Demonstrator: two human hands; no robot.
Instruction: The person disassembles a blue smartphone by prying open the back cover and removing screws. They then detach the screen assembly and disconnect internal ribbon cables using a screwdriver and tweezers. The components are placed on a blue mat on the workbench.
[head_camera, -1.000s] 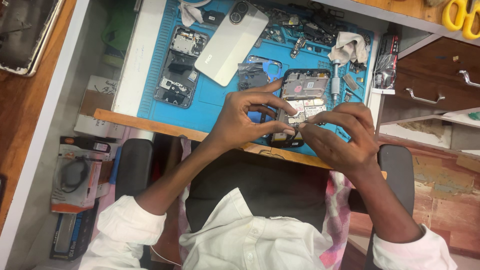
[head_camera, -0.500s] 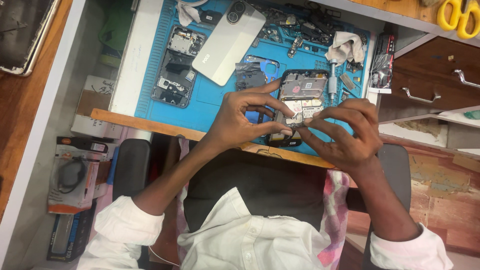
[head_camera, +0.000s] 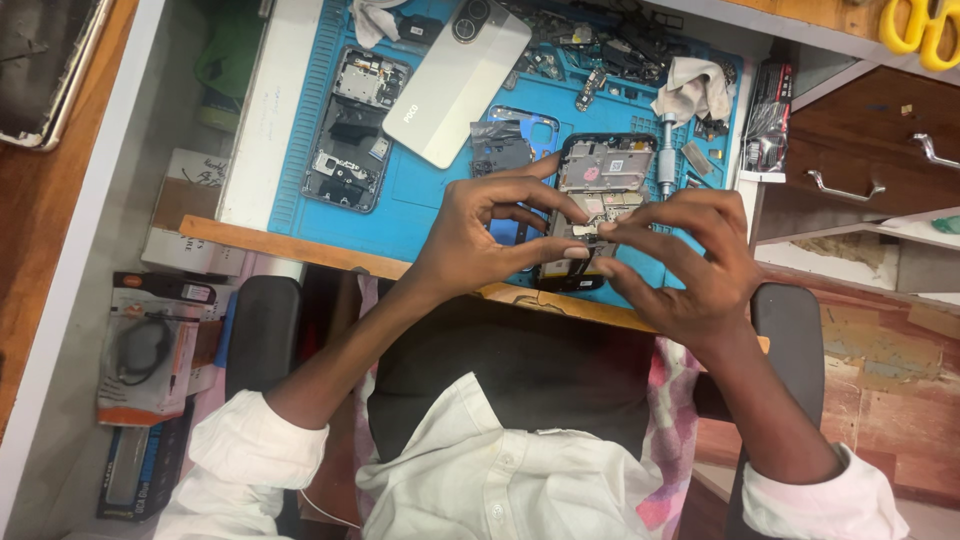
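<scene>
An opened black phone (head_camera: 603, 165) with its board exposed lies on a blue work mat (head_camera: 420, 215). My left hand (head_camera: 485, 235) spans it, index finger at the upper left corner and thumb at the lower edge, gripping it. My right hand (head_camera: 685, 260) comes in from the right. Its thumb and fingertips pinch a small part (head_camera: 590, 230) over the middle of the board, almost touching the left fingers. What the pinched part is stays too small to tell.
On the mat lie a white phone back cover (head_camera: 465, 85), a second stripped phone frame (head_camera: 350, 130), a grey cloth (head_camera: 695, 90), a screwdriver (head_camera: 667, 150) and loose parts. Drawers with metal handles (head_camera: 845, 190) stand at the right, yellow scissors (head_camera: 915, 25) above, boxes (head_camera: 150, 350) down left.
Both hands stay on the opened phone. My right fingertips have drawn closer to the left fingers over the board. The view has shifted slightly.
</scene>
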